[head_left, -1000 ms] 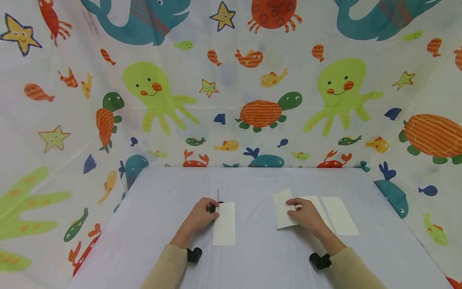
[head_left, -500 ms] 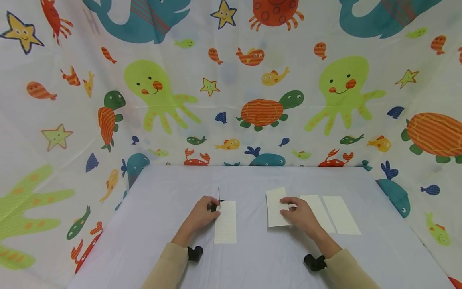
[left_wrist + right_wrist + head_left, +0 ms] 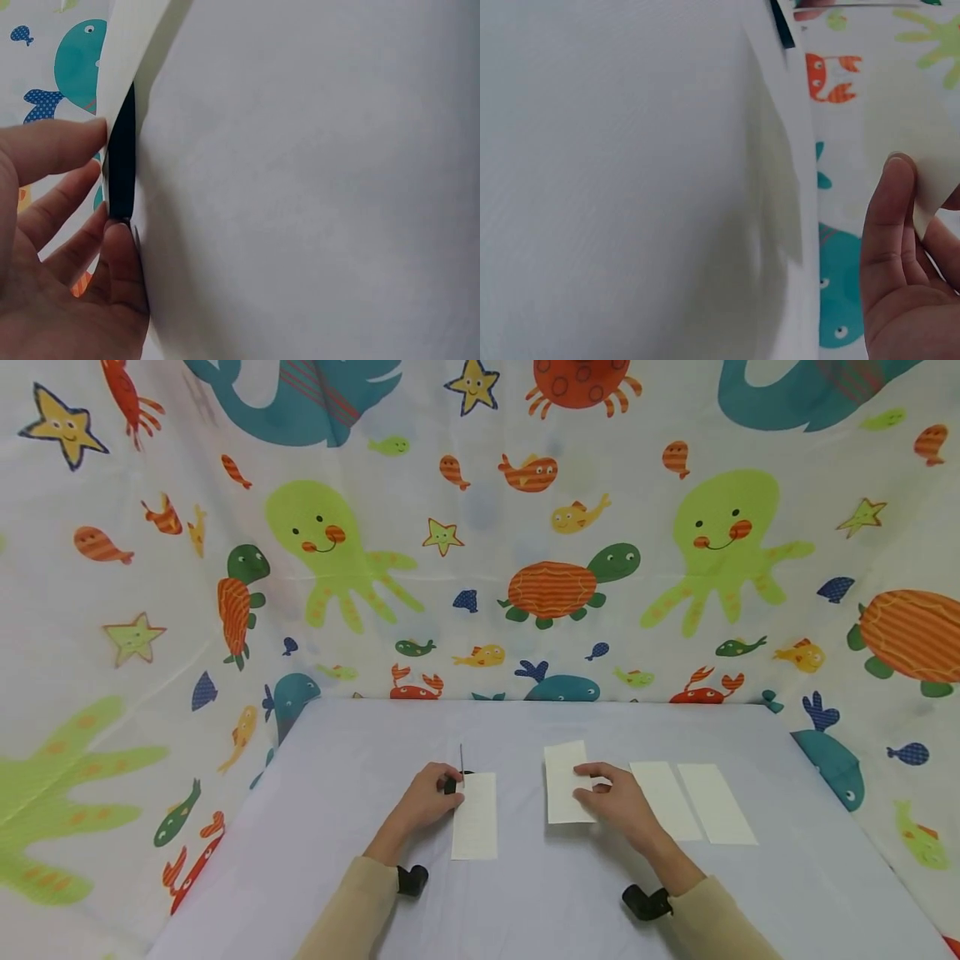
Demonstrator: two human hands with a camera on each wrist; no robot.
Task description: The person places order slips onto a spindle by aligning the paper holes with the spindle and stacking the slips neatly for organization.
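My left hand [image 3: 423,797] pinches the left edge of a narrow cream paper slip [image 3: 475,818] with faint lines. Partly hidden behind that slip is a dark flat object [image 3: 122,165], close against the fingers in the left wrist view; a thin blade-like strip [image 3: 462,760] rises beside it in the head view. Its exact kind is unclear. Further right, my right hand [image 3: 618,797] holds a second cream slip [image 3: 564,781] by its right side, thumb and fingers on the paper [image 3: 930,150]. This slip is lifted above the table, with a shadow beneath.
Two more cream slips, one [image 3: 663,802] nearer the right hand and one [image 3: 717,804] farther right, lie side by side on the white-covered table [image 3: 525,902]. Behind stands a curtain [image 3: 480,552] printed with sea animals. Both wrists wear black camera mounts [image 3: 647,903].
My right hand has carried its slip leftward, away from the two lying slips and toward the left hand. The left hand keeps its grip on its slip; the view has shifted slightly.
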